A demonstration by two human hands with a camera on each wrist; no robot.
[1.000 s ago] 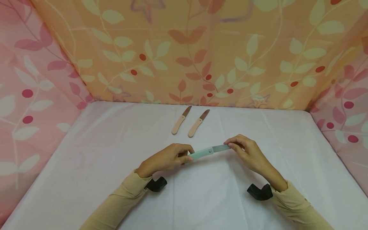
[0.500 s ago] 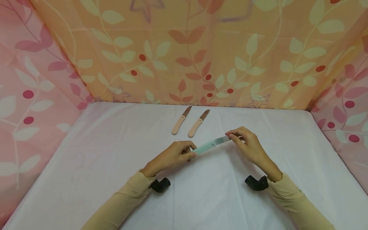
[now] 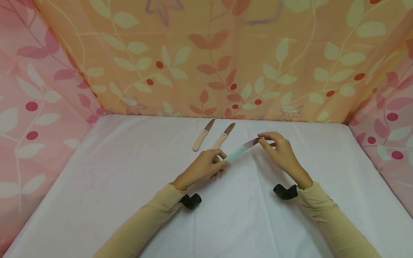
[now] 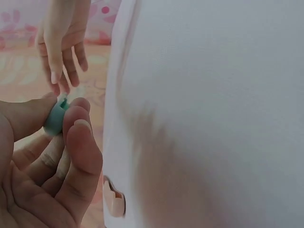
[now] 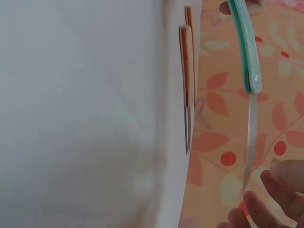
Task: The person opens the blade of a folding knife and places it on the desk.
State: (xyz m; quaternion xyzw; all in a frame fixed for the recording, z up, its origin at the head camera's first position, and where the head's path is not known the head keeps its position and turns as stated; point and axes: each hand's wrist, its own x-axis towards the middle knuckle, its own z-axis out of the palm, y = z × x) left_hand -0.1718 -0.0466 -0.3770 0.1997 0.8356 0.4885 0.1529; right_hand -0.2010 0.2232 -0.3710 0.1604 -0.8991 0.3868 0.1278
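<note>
A folding knife with a mint-green handle [image 3: 236, 153] is raised over the white table, its blade [image 3: 251, 143] out and angled up to the right. My left hand [image 3: 206, 166] pinches the handle's rear end between thumb and fingers; the left wrist view shows the green end [image 4: 55, 118] there. My right hand [image 3: 279, 152] is at the blade's tip. The right wrist view has its fingertips [image 5: 256, 204] right at that tip, the fingers fairly straight. Behind lie two beige-handled knives, the left one [image 3: 200, 141] in full and the right one [image 3: 221, 140] partly covered by my left hand.
A white cloth [image 3: 129, 172] with fold lines covers the table. Leaf-patterned fabric rises behind it as an orange wall [image 3: 226, 64], with a pink wall [image 3: 38, 143] on the left and another on the right. Black curved pieces [image 3: 191, 201] sit at both wrists.
Both hands have moved away from me with the green knife, the left also to the right. The blade now points more steeply up. The two beige-handled knives stay put.
</note>
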